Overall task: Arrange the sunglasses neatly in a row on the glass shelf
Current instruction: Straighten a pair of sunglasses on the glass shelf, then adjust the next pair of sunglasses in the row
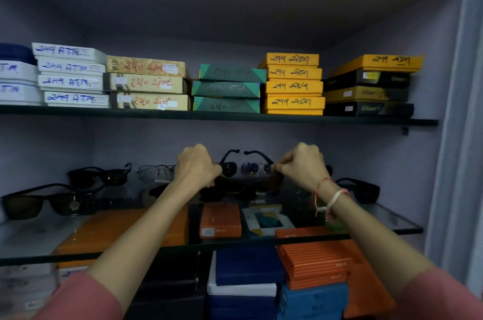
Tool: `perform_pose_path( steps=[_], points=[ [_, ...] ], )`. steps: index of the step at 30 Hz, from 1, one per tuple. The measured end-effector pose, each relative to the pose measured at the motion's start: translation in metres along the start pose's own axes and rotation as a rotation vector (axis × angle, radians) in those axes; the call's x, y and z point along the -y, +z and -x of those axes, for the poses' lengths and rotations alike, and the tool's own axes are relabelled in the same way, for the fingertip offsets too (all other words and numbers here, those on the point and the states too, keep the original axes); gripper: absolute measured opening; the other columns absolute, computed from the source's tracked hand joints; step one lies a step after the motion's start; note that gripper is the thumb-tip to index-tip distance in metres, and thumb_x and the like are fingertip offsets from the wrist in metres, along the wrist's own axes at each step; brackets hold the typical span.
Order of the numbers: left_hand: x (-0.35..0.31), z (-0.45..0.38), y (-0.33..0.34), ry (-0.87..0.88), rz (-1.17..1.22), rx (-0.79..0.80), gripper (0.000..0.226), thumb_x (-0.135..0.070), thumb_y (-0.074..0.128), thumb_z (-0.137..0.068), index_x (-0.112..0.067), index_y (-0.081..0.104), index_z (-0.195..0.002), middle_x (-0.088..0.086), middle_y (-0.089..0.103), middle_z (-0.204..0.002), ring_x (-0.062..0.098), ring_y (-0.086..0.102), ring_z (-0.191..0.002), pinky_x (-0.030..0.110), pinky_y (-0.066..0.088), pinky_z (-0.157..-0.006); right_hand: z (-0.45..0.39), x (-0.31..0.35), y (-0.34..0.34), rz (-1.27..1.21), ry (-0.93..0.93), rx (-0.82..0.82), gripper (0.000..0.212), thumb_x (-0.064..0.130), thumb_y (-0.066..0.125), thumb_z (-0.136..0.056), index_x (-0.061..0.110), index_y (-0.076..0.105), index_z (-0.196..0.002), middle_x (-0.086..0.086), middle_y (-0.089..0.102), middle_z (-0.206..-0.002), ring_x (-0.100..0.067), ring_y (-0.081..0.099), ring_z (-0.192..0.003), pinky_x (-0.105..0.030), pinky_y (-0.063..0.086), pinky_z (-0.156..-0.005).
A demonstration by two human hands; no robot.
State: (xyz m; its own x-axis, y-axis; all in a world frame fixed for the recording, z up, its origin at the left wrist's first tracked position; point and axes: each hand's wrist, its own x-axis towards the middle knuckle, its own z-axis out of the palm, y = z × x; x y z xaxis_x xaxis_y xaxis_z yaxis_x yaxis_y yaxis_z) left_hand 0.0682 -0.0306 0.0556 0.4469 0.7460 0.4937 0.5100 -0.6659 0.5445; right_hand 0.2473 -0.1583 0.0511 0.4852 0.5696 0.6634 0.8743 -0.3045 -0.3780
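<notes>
Both my hands hold one pair of black sunglasses (243,167) above the middle of the glass shelf (392,217). My left hand (196,168) grips its left end and my right hand (300,165) pinches its right end; the temple arms point away from me. Other dark sunglasses (39,202) lie at the shelf's left front, another pair (102,176) sits behind them, and a thin-rimmed pair (154,172) is beside that. One more dark pair (363,190) rests at the right. Under my hands lie more dark sunglasses (235,189), partly hidden.
The upper shelf (235,116) carries stacks of white, beige, green, yellow and black boxes. Under the glass shelf, orange boxes (313,262), blue boxes (245,265) and other cartons are stacked. A wall edge (454,136) closes the right side.
</notes>
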Motion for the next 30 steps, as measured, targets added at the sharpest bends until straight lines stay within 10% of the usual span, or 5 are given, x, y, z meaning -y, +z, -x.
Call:
perform_pose_path(
  steps=[14, 24, 30],
  points=[
    [-0.058, -0.035, 0.093, -0.170, 0.192, 0.385, 0.019, -0.013, 0.067, -0.081, 0.005, 0.070, -0.082, 0.014, 0.074, -0.060, 0.029, 0.076, -0.067, 0.028, 0.061, -0.065, -0.027, -0.090, -0.014, 0.135, 0.180, 0.189, 0.020, 0.013, 0.065, -0.079, -0.006, 0.071, -0.076, -0.014, 0.060, -0.072, -0.028, 0.059, -0.067, -0.032, 0.050, -0.060],
    [-0.054, -0.043, 0.103, -0.156, 0.072, 0.347, 0.018, -0.019, 0.072, -0.082, -0.002, 0.069, -0.079, 0.009, 0.071, -0.055, 0.014, 0.066, -0.042, 0.022, 0.059, -0.052, -0.028, -0.092, 0.006, 0.277, 0.106, 0.258, 0.017, 0.013, 0.061, -0.083, 0.006, 0.055, -0.070, -0.012, 0.055, -0.077, -0.029, 0.057, -0.070, -0.029, 0.043, -0.061],
    [-0.036, -0.041, 0.079, -0.048, -0.044, 0.274, 0.037, -0.040, 0.070, -0.084, -0.007, 0.075, -0.100, 0.007, 0.074, -0.073, 0.019, 0.068, -0.068, 0.028, 0.057, -0.064, -0.033, -0.084, 0.005, 0.333, 0.113, 0.298, 0.019, 0.023, 0.064, -0.087, 0.005, 0.057, -0.081, -0.012, 0.059, -0.084, -0.031, 0.062, -0.080, -0.032, 0.046, -0.064]
  ],
)
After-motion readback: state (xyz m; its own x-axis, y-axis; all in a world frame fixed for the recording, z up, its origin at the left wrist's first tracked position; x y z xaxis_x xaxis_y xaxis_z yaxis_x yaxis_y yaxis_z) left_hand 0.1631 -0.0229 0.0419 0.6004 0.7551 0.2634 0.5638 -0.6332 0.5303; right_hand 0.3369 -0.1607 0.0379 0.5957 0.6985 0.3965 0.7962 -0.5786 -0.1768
